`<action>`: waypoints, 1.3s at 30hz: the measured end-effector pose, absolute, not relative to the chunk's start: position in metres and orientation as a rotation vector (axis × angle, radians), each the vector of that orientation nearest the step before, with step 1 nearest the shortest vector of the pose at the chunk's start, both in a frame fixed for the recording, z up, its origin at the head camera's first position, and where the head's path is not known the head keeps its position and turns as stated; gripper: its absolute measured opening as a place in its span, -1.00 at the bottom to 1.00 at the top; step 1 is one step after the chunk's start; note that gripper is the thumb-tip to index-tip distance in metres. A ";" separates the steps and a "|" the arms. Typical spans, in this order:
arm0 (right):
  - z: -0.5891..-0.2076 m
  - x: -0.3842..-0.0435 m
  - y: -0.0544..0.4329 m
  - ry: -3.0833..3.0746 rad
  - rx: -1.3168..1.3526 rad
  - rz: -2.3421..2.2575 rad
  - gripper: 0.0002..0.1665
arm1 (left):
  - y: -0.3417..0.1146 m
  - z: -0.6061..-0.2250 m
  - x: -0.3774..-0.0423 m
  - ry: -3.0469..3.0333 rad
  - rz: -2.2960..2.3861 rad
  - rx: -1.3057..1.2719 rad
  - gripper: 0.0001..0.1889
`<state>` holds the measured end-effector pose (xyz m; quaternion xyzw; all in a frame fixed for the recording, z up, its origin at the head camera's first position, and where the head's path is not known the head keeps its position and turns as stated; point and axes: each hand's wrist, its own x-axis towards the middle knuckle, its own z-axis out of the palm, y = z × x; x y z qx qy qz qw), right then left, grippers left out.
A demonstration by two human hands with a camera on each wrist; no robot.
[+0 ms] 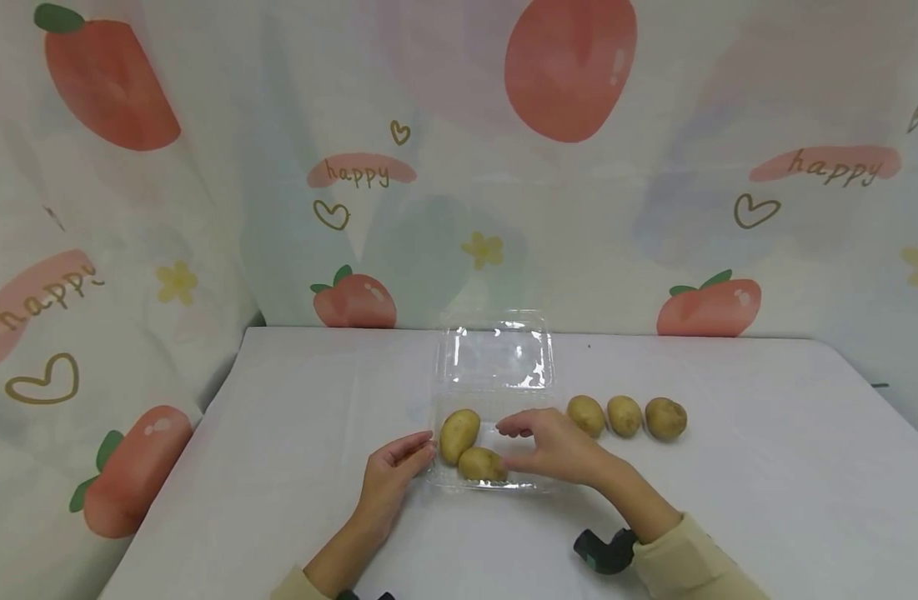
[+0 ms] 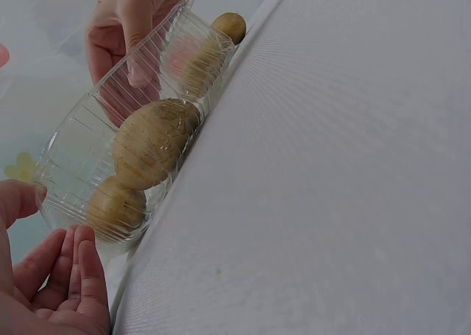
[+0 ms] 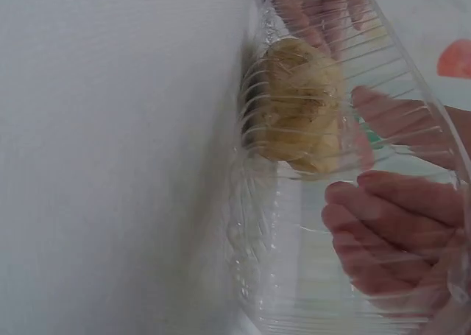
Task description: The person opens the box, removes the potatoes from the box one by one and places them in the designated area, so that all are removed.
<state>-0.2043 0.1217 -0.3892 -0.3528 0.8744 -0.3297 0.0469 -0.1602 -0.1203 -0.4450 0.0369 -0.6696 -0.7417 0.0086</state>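
Note:
A clear plastic clamshell box point(image 1: 529, 482) stands on the table with its lid point(image 1: 496, 358) raised at the back. Inside, on the left, lie two potatoes: one at the back point(image 1: 459, 436) and one in front point(image 1: 482, 464). My left hand point(image 1: 397, 475) is at the box's left side, thumb and fingertips right at its wall in the left wrist view. Over the right half of the box is my right hand point(image 1: 559, 450), its thumb and fingers spread apart with nothing between them. Through the ribbed wall, the right wrist view shows a potato point(image 3: 298, 107) beside this hand.
Three more potatoes sit in a row right of the box: a left one point(image 1: 586, 416), a middle one point(image 1: 624, 416) and a right one point(image 1: 665, 419). A white cloth covers the table point(image 1: 316, 383). Behind it hangs a printed curtain point(image 1: 443, 225).

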 end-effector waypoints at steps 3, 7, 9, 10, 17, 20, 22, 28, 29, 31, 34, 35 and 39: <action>-0.391 -0.205 0.119 2.648 -1.077 -0.983 -0.45 | -0.120 -0.445 -0.160 -2.090 -2.321 0.109 -0.59; -0.392 -0.205 0.116 2.611 -1.058 -0.970 -0.38 | -0.121 -0.446 -0.159 -2.095 -2.308 0.085 -0.60; -0.393 -0.205 0.115 2.600 -1.048 -0.969 -0.37 | -0.121 -0.446 -0.159 -2.098 -2.300 0.076 -0.60; -0.393 -0.206 0.114 2.593 -1.048 -0.970 -0.38 | -0.121 -0.446 -0.159 -2.099 -2.297 0.075 -0.60; -0.393 -0.207 0.109 2.540 -1.034 -0.977 -0.40 | -0.122 -0.446 -0.159 -2.092 -2.312 0.077 -0.59; -0.393 -0.207 0.108 2.531 -1.031 -0.975 -0.42 | -0.122 -0.446 -0.159 -2.089 -2.317 0.076 -0.59; -0.393 -0.208 0.108 2.525 -1.028 -0.975 -0.42 | -0.121 -0.446 -0.159 -2.095 -2.314 0.079 -0.59; -0.397 -0.210 0.106 2.500 -1.034 -0.979 -0.44 | -0.120 -0.445 -0.159 -2.110 -2.303 0.084 -0.60; -0.397 -0.211 0.106 2.499 -1.037 -0.978 -0.44 | -0.120 -0.445 -0.159 -2.108 -2.305 0.086 -0.60; -0.398 -0.212 0.105 2.497 -1.038 -0.978 -0.45 | -0.120 -0.445 -0.159 -2.101 -2.311 0.089 -0.60; -0.399 -0.212 0.104 2.491 -1.029 -0.981 -0.45 | -0.120 -0.446 -0.159 -2.101 -2.313 0.088 -0.60; -0.399 -0.212 0.104 2.489 -1.023 -0.980 -0.45 | -0.121 -0.446 -0.159 -2.103 -2.311 0.087 -0.60; -0.399 -0.213 0.104 2.482 -1.004 -0.969 -0.47 | -0.121 -0.445 -0.159 -2.105 -2.307 0.082 -0.60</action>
